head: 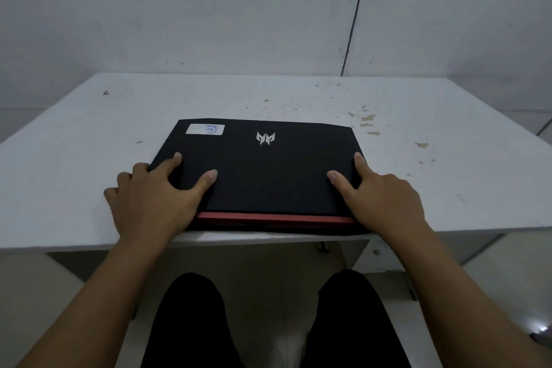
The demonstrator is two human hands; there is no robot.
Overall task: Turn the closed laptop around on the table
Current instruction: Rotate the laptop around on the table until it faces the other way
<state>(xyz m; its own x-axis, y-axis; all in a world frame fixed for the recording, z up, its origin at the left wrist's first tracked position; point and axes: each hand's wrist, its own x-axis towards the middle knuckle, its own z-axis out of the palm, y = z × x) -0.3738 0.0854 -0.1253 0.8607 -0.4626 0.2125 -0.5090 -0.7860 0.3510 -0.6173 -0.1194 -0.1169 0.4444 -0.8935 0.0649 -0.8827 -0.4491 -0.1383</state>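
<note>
A closed black laptop lies flat on the white table, close to the near edge. Its red hinge strip faces me, and a silver logo and a white sticker sit on the lid toward the far side. My left hand grips the near left corner, thumb and forefinger on the lid, the other fingers down the left side. My right hand holds the near right corner, thumb and forefinger on the lid; its other fingers are hidden.
The table top carries small stains at the back right. A grey wall rises directly behind the table. My legs in dark trousers are below the table's near edge.
</note>
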